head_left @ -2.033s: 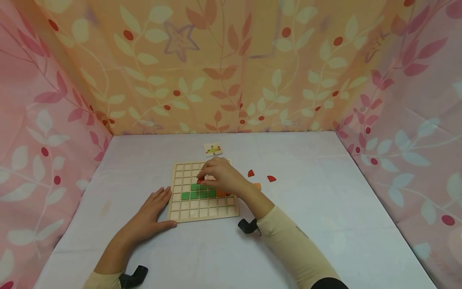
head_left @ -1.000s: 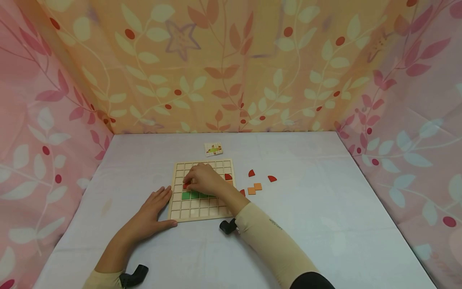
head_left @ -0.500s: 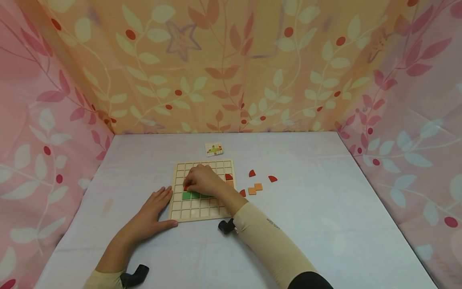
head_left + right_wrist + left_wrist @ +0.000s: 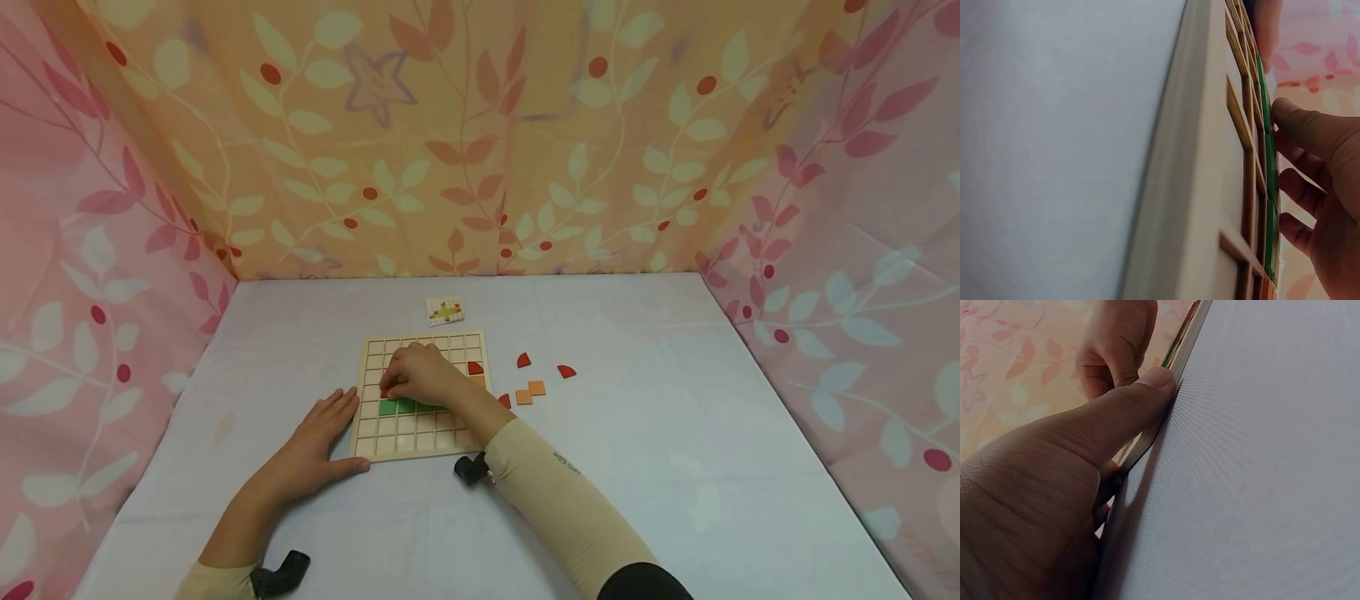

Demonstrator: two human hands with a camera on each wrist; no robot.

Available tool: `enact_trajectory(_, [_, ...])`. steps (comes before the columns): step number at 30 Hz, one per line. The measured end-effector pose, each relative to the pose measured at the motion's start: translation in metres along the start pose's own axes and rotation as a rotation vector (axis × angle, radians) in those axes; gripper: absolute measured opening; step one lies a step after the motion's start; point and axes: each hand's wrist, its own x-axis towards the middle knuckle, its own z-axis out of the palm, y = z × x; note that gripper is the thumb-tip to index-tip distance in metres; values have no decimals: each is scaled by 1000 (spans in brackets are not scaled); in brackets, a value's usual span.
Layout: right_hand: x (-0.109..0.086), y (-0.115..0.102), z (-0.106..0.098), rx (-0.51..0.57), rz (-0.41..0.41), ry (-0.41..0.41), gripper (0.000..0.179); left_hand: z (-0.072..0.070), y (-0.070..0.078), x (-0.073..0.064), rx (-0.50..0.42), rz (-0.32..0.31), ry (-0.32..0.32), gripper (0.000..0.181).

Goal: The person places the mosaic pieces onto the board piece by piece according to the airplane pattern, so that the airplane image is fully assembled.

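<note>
A square wooden grid board (image 4: pixel 420 443) lies on the table, with green square tiles (image 4: pixel 396 407) in some cells. Over its left part, my right hand (image 4: pixel 426 375) pinches a red quarter-round tile (image 4: pixel 385 392) between thumb and fingertips, down at a cell just above the green row. The fingers cover part of that tile and several cells. My left hand (image 4: pixel 311 446) rests at the board's left edge, fingers extended. In the left wrist view its thumb (image 4: pixel 1135 400) touches the board's rim. Green tiles (image 4: pixel 1270 156) show under the right fingers in the right wrist view.
Right of the board lie loose red quarter-round tiles (image 4: pixel 523 360) and two orange square tiles (image 4: pixel 536 388). Another red tile (image 4: pixel 475 367) sits in the board's right side. Behind the board lies a small pattern card (image 4: pixel 445 311). Patterned cloth walls (image 4: pixel 480 167) border the table.
My right hand has moved left across the board with the red tile and lowered it to a cell near the left side; lately it barely moves. The left hand stays put.
</note>
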Motion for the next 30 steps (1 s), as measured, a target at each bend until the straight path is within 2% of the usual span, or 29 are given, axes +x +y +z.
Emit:
enact_trajectory(7, [-2,0,-3,1,-3,-5,14,1,-1,0,6,-1,5,112])
enact_trajectory(13, [-10,-5,-17,-26,-28,5,17,1,-1,-1,15,-3,6,112])
enact_trajectory(22, [-45,-9,-57,-33,-82,63,21,0,2,-1,12,-23,9,113])
enact_trajectory(30, [-73,-5,-81,-24,-100,104,19,3,0,-1,14,-34,7,114])
